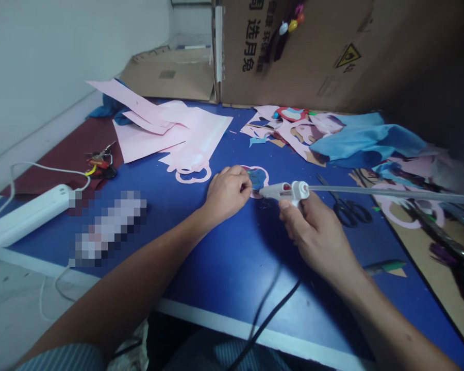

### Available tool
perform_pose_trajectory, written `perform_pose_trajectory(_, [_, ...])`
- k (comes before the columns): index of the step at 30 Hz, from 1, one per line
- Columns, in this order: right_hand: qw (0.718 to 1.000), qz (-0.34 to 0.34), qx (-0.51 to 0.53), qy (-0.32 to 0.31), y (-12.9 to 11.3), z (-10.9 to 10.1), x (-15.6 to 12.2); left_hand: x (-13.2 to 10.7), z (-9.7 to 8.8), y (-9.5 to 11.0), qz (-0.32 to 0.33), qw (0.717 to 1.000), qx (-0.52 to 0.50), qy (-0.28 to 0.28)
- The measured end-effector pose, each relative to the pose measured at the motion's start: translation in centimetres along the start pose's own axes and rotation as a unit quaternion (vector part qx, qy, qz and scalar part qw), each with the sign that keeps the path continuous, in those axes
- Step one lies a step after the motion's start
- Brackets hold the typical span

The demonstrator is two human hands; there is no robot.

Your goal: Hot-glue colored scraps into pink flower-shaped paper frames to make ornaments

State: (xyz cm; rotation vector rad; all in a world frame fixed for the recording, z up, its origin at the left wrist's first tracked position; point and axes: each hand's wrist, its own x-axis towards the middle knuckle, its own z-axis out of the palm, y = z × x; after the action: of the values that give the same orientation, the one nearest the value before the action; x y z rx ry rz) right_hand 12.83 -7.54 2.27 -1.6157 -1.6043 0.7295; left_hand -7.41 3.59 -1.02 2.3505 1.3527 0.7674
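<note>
My right hand [315,226] is wrapped around a white hot glue gun [282,191], with a long clear glue stick [371,192] running out of its back to the right. The gun's nozzle points left, at the lower edge of a small pink-rimmed paper cutout [258,178] with a dark blue and green middle. My left hand [229,191] is closed at the cutout's left edge, fingers curled and pinching there; the fingertips are partly hidden. Just left of it lies a pink paper outline shape [193,175].
Pink paper sheets [201,129] lie at the back left. Paper scraps and blue cloth [367,139] are heaped at the back right, before a cardboard box [294,56]. Black scissors [350,210] lie right of my hand. A white power strip [31,215] and keys [102,165] are at left.
</note>
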Motion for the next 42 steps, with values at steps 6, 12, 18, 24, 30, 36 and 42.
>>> perform_pose_trajectory(6, [1.0, 0.03, 0.005, 0.0, -0.4, 0.3, 0.0, 0.0, 0.0, -0.1, 0.002, 1.0, 0.002, 0.003])
perform_pose_trajectory(12, [1.0, 0.029, 0.006, 0.0, -0.4, 0.6, 0.0, 0.0, 0.0, 0.0, 0.001, 1.0, -0.002, 0.001])
perform_pose_trajectory(18, [1.0, 0.029, 0.008, -0.006, -0.6, 0.6, 0.1, 0.0, -0.2, 0.1, -0.006, 1.0, -0.007, -0.004])
perform_pose_trajectory(24, [0.999, 0.034, 0.023, -0.007, -0.5, 0.3, 0.1, 0.0, -0.2, 0.0, -0.005, 1.0, -0.007, -0.002])
perform_pose_trajectory(30, [0.996, 0.056, 0.07, 0.025, -1.8, -1.6, 0.1, -0.1, -0.2, -0.1, 0.001, 1.0, -0.009, 0.001])
perform_pose_trajectory(36, [0.992, 0.074, 0.087, 0.056, -2.6, -2.5, 0.5, -0.2, 0.0, -1.0, 0.026, 1.0, -0.015, 0.001])
perform_pose_trajectory(42, [0.991, 0.081, 0.086, 0.066, -2.4, -2.5, 0.7, -0.9, -0.6, -1.8, 0.088, 0.994, 0.044, -0.046])
